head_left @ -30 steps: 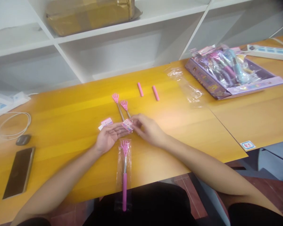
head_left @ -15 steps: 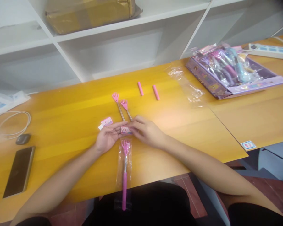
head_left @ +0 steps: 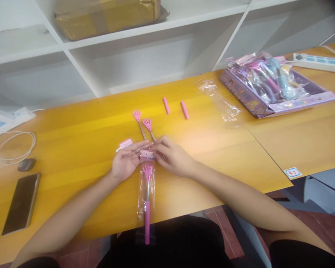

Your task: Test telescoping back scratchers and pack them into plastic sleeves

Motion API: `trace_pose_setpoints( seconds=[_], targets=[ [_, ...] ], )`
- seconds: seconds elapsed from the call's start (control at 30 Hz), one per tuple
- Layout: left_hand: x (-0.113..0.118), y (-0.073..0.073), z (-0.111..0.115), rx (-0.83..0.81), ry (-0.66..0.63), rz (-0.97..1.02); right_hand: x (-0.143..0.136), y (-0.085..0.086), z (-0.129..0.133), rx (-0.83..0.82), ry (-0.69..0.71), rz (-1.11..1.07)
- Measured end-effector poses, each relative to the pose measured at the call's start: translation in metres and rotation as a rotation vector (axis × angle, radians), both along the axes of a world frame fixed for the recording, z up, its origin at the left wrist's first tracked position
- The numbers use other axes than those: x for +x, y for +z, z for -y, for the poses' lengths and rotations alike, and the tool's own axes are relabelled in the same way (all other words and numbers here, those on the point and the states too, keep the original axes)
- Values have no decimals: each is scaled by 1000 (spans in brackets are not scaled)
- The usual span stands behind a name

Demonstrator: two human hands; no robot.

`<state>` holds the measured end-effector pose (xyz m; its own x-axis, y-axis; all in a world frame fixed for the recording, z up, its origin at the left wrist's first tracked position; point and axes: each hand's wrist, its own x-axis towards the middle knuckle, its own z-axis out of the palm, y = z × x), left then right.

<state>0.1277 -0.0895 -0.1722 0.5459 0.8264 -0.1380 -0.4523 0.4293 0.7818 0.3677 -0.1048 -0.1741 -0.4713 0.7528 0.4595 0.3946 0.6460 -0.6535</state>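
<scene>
A pink back scratcher (head_left: 147,219) with a metal rod lies upright in view inside a clear plastic bag, its lower end over the table's front edge. At the bag's top is a small pink-and-white header card (head_left: 146,154). My right hand (head_left: 174,156) pinches the right end of this card. My left hand (head_left: 127,163) is palm up, fingers stretched out flat beside and partly behind the card. Beyond my fingers lie two unbagged scratcher heads, one pink (head_left: 136,115) and another pink (head_left: 147,124), their metal rods partly hidden by my hands. More printed cards (head_left: 125,143) lie beside my left fingers.
Two pink handle tubes (head_left: 166,105) lie farther back. A clear wrapper (head_left: 230,109) is beside a purple display box (head_left: 240,93) of bagged items. At left are a phone (head_left: 21,204), a dark mouse-like object (head_left: 26,164) and a power strip (head_left: 8,121). White shelving stands behind.
The header card and bagged back scratcher have shifted slightly up and left. My left hand has moved a little left, and my right hand keeps its pinch.
</scene>
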Motion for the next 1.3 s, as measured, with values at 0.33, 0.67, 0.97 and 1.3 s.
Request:
trace_pose_setpoints(
  seconds=[0.33, 0.67, 0.97, 1.3],
  targets=[
    [0, 0, 1, 7, -18, -9, -1, 3, 0, -76, 29, 10],
    [1, 2, 2, 64, -104, 5, -2, -3, -2, -212, -107, -128],
    [0, -8, 5, 205, -140, -63, 3, -2, -10, -146, -64, -181],
    [6, -7, 13, 369, -20, -188, 3, 4, -11, -224, -59, -258]
  ],
)
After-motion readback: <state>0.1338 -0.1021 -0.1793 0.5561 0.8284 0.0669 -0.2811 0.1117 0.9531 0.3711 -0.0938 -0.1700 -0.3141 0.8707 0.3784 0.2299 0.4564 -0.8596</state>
